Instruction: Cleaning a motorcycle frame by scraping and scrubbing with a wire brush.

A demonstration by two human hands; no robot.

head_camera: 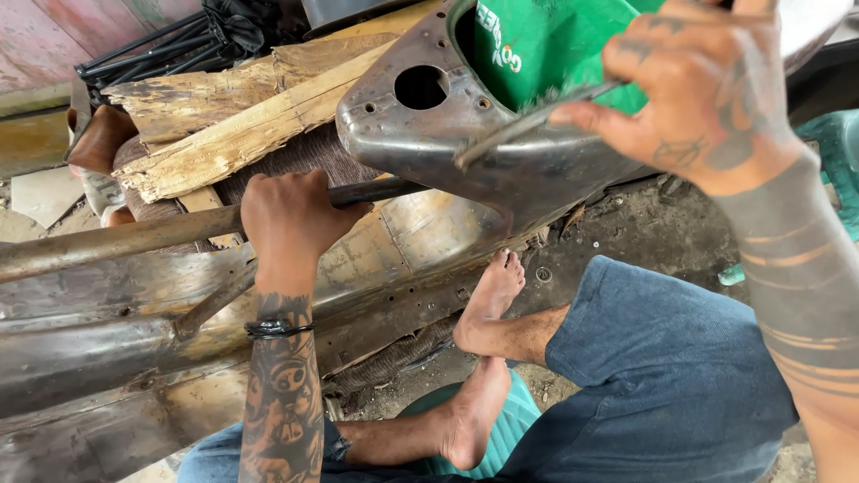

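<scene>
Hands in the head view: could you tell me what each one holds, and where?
Left hand wraps the metal tube mid-length. Right hand holds a thin rod at its upper end.

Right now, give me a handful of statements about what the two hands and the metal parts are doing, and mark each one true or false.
1. The left hand is wrapped around a metal tube. True.
2. The right hand is empty. False: it holds a thin metal rod against the rusty metal shell.
3. The rusty metal shell has a round hole in it. True.
4. Green material shows inside the shell's opening. True.
5. The person wears shoes. False: the feet are bare.
6. The split wooden pieces lie on the person's lap. False: they lie beyond the tube, beside the shell.
</scene>
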